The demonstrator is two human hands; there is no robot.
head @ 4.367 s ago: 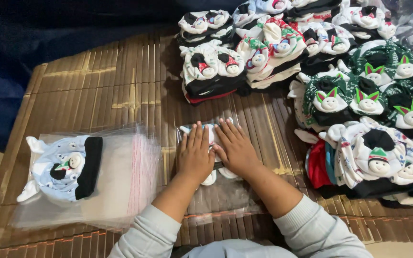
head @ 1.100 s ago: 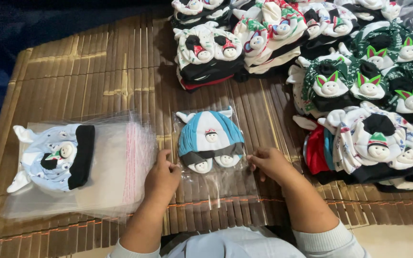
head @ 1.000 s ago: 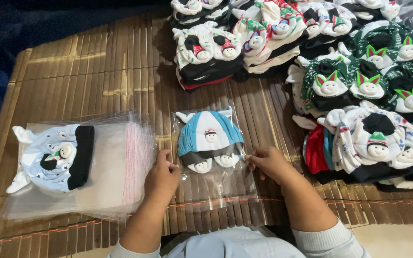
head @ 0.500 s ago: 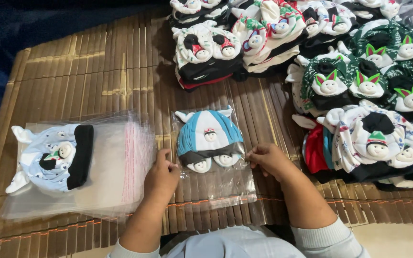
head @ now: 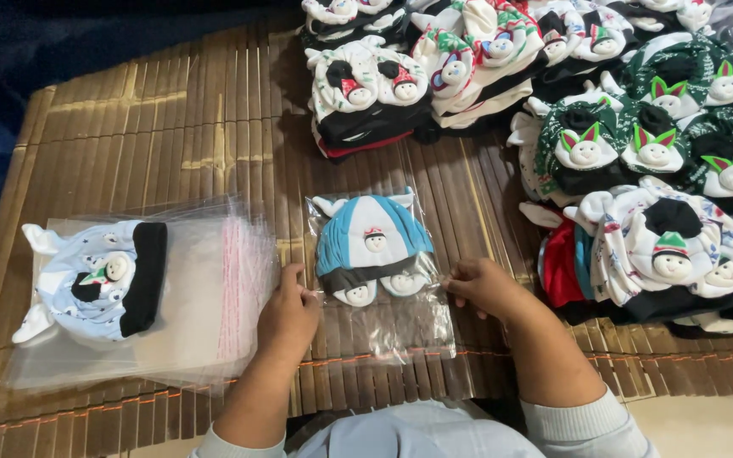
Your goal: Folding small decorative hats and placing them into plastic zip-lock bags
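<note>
A clear plastic bag [head: 400, 326] lies on the bamboo mat [head: 171, 136] in front of me. Inside it is a blue and white baby hat [head: 371, 246] with small snowman faces. My left hand [head: 288, 315] pinches the bag's left edge. My right hand [head: 484, 287] pinches its right edge. Both hands rest low on the mat, level with the lower part of the hat.
A stack of clear bags [head: 197, 297] lies at the left with a pale blue and black hat [head: 95, 280] on top. Piles of patterned hats [head: 638, 153] fill the back and right of the mat. Dark blue cloth [head: 44, 51] borders the far left.
Earlier both palms pressed flat on the bagged hat. They have since moved apart to the bag's two side edges, and the bag lies a little flatter.
</note>
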